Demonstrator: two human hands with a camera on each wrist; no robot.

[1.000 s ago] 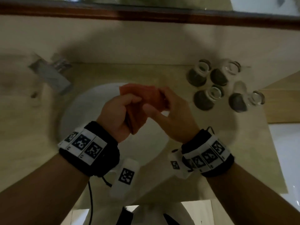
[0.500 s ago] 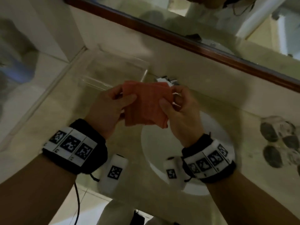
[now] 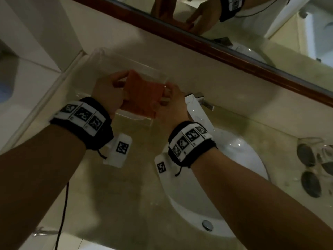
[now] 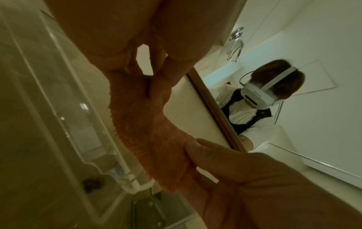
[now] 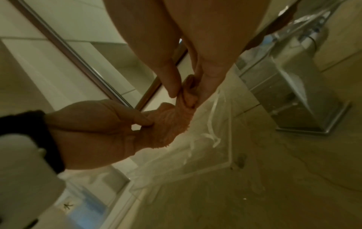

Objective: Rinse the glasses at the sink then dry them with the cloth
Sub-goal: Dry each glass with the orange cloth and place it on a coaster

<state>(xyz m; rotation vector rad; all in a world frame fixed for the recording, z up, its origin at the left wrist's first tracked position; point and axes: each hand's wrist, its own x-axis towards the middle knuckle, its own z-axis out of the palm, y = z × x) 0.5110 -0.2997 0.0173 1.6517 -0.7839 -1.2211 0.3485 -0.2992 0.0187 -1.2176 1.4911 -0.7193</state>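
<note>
A folded orange cloth [image 3: 142, 93] is stretched between my two hands, above a clear plastic box [image 3: 115, 73] on the counter left of the sink. My left hand [image 3: 110, 91] pinches its left edge and my right hand [image 3: 171, 103] pinches its right edge. The left wrist view shows the cloth [image 4: 149, 131] running from my left fingers down to the right hand [image 4: 225, 164]. In the right wrist view my right fingertips [image 5: 174, 91] pinch a cloth [image 5: 176, 120] corner while the left hand [image 5: 101, 128] grips the other end. Several glasses [image 3: 313, 165] stand upside down at the far right.
The white sink basin [image 3: 225, 186] lies under my right forearm, with a chrome faucet [image 3: 200, 103] behind it. A wood-framed mirror [image 3: 216, 49] runs along the back wall. A beige stone counter [image 3: 117, 195] surrounds the sink. A black cable [image 3: 63, 210] hangs from my left wrist.
Both hands carried the cloth from over the sink leftward and farther back, to above the clear box. The view swung left, leaving the glasses at the right edge.
</note>
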